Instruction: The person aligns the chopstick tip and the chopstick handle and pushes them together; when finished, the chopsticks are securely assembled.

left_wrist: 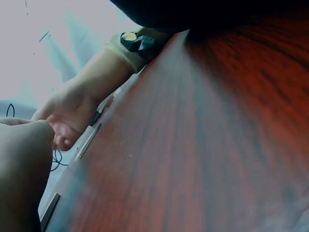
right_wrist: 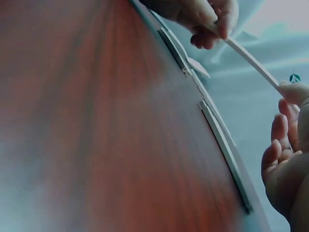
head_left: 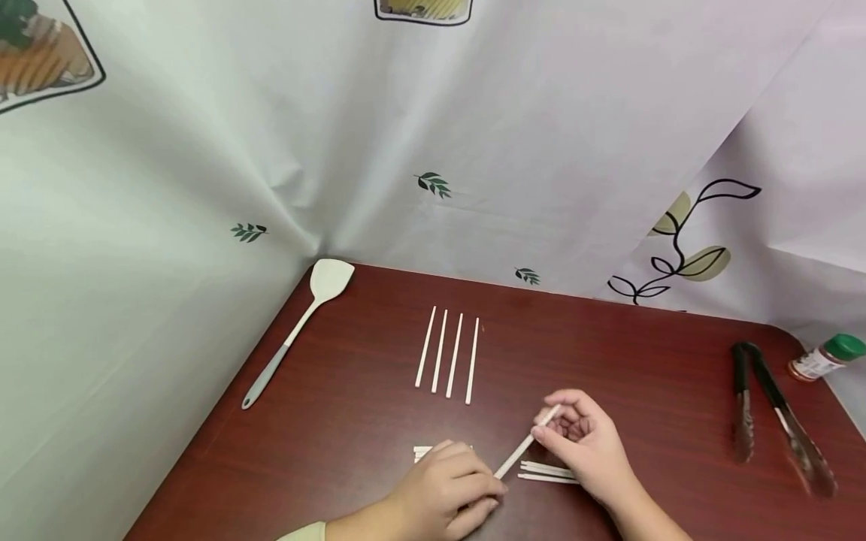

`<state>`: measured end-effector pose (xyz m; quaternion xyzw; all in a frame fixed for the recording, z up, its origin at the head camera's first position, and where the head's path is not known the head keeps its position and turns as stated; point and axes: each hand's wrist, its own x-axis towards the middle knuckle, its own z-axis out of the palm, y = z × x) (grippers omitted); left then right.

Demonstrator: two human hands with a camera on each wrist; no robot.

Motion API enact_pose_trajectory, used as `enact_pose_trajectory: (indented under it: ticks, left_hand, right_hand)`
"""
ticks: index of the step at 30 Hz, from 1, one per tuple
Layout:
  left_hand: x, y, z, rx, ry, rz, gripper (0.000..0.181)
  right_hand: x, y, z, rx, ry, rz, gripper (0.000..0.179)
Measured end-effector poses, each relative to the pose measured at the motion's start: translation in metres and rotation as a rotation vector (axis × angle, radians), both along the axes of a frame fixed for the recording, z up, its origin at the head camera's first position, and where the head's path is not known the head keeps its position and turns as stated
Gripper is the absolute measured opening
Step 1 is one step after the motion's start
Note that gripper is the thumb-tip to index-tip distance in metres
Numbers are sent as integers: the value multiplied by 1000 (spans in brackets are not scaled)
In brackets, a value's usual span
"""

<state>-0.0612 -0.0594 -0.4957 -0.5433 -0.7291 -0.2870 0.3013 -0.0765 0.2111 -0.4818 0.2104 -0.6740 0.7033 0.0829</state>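
Note:
A slim white stick (head_left: 519, 456) slants between my two hands above the table. My left hand (head_left: 449, 485) pinches its lower end, while my right hand (head_left: 588, 443) holds the upper end between thumb and fingers. In the right wrist view both hands grip the same stick (right_wrist: 253, 63), raised off the tabletop. Beyond my hands several white sticks (head_left: 455, 355) lie side by side in a spaced row. Under and beside my right hand is a small bunch of sticks (head_left: 544, 477). Another bunch (head_left: 422, 452) pokes out behind my left hand, partly hidden by it.
A white spatula (head_left: 331, 279) with a grey handle lies along the left edge of the dark red table (head_left: 379, 421). To the far right are black-handled metal tongs (head_left: 769, 378) and a green-capped jar (head_left: 815, 365). Patterned cloth (head_left: 473, 128) hangs behind and around the table.

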Motion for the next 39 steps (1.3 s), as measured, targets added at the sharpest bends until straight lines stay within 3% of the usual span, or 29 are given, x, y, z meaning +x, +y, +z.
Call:
enact_pose_trajectory:
  ticks: [3,6,13,19,28,33,39]
  left_hand:
    - [-3,1,0,-46,13,-41,41]
    - [-4,4,-1,-97,21,-31,49]
    - [-8,13,-3,-95,7,133,42]
    - [-18,21,0,-105,-51,257,39]
    - [-38,25,2,-101,-32,322,37]
    - [-48,26,2,-163,-79,345,34]
    - [-53,28,0,-253,-124,373,33]
  right_hand:
    - [-10,-7,3,-41,-82,15,46]
    - [-18,-12,5,-20,-141,-33,48]
    - [-38,-18,8,90,-268,-177,51]
    - [-55,-26,10,172,-263,-214,48]
    - [-79,-30,11,477,-268,-368,46]
    - [-90,-29,8,686,-293,-393,51]
    - [-95,-29,5,836,-309,-375,59]
